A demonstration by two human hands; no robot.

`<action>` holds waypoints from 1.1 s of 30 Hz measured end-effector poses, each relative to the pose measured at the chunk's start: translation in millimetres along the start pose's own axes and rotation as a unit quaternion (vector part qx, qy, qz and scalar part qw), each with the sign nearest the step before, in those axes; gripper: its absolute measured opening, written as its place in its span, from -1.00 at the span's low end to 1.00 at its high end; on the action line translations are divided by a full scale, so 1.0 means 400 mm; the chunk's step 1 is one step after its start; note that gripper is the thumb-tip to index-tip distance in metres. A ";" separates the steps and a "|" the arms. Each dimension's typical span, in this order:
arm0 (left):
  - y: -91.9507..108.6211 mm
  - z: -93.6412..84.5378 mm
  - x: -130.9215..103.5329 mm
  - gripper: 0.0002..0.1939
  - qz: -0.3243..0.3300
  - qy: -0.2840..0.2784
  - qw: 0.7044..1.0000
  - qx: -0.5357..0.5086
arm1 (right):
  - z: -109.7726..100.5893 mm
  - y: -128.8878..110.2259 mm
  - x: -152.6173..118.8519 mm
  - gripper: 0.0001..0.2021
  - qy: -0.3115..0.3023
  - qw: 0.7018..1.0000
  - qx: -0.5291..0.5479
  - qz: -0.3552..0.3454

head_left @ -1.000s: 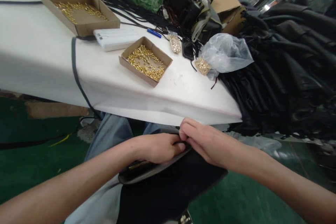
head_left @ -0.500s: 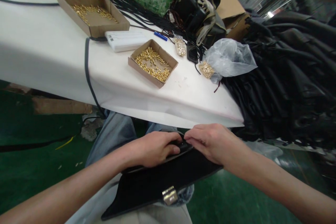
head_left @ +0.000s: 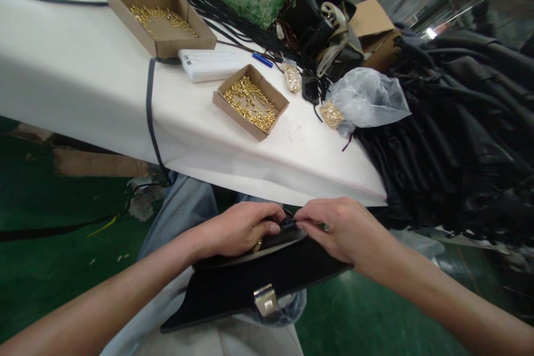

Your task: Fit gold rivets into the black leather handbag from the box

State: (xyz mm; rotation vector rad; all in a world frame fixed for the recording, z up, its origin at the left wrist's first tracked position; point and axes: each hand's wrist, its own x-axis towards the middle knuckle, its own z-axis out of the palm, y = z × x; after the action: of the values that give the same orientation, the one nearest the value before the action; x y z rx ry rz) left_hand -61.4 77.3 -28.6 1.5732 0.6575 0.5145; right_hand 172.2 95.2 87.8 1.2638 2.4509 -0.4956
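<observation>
A black bag (head_left: 250, 283) lies across the person's lap, its flap spread toward the body and a metal clasp (head_left: 266, 300) near the flap's edge. My left hand (head_left: 246, 228) pinches the bag's black rim, thumb and fingers round a dark part of it; a small gold piece shows under the fingers. Close beside it, my right hand (head_left: 329, 225) has thumb and forefinger pinched on the same rim. Whatever lies between the right fingertips is too small to make out. The inside of the bag is mostly hidden by the hands.
On the white table (head_left: 196, 122) stand a small carton tray (head_left: 250, 128) and a larger one (head_left: 183, 47), both with gold pieces. A white device (head_left: 208, 65), blue pen (head_left: 262, 59) and plastic bag (head_left: 367, 97) lie near. Black material (head_left: 459, 139) is piled right.
The view has shifted slightly, so the table items appear farther right. The bag's opening shows wider under my left hand, with the gold piece now visible. Both hands keep their pinch.
</observation>
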 end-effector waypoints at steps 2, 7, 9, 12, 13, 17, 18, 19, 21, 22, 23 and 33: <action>0.002 -0.005 0.002 -0.78 0.000 0.003 1.000 0.007 | -0.006 -0.002 0.002 -0.81 -0.004 1.000 0.020 0.003; 0.000 -0.021 0.002 -0.79 0.005 -0.035 0.999 0.000 | -0.023 -0.026 0.007 -0.82 -0.022 0.998 0.055 0.032; -0.009 -0.024 -0.001 -0.83 0.013 -0.058 0.998 -0.023 | -0.029 -0.036 0.007 -0.82 -0.032 0.996 0.073 0.036; -0.027 -0.021 -0.004 -0.85 0.024 -0.062 0.996 -0.064 | -0.038 -0.048 0.005 -0.81 -0.045 0.993 0.106 0.037; -0.032 -0.020 -0.004 -0.85 0.027 -0.062 0.995 -0.075 | -0.041 -0.052 0.004 -0.81 -0.046 0.992 0.112 0.037; -0.041 -0.018 -0.003 -0.83 0.031 -0.074 0.992 -0.099 | -0.042 -0.058 -0.005 -0.79 -0.047 0.992 0.116 0.034; -0.041 -0.018 -0.002 -0.82 0.033 -0.076 0.992 -0.096 | -0.039 -0.057 -0.008 -0.79 -0.046 0.992 0.114 0.032; -0.042 -0.017 0.000 -0.81 0.035 -0.076 0.993 -0.087 | -0.034 -0.056 -0.012 -0.79 -0.043 0.992 0.112 0.030; -0.041 -0.012 0.006 -0.78 0.043 -0.074 0.995 -0.059 | -0.022 -0.051 -0.020 -0.79 -0.037 0.993 0.107 0.027; -0.041 -0.008 0.009 -0.77 0.045 -0.073 0.996 -0.040 | -0.016 -0.048 -0.023 -0.79 -0.035 0.994 0.105 0.025; -0.039 -0.003 0.012 -0.75 0.045 -0.071 0.996 -0.020 | -0.009 -0.045 -0.027 -0.79 -0.031 0.994 0.104 0.023; -0.037 0.027 0.019 -0.73 0.026 -0.026 0.998 0.050 | 0.011 -0.025 -0.034 -0.83 -0.022 0.987 0.153 0.040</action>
State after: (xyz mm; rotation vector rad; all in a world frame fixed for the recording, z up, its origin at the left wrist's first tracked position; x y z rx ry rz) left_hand -50.1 75.2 -44.9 1.6962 0.6122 0.4852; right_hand 172.0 78.1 91.6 1.4442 2.3403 -0.8950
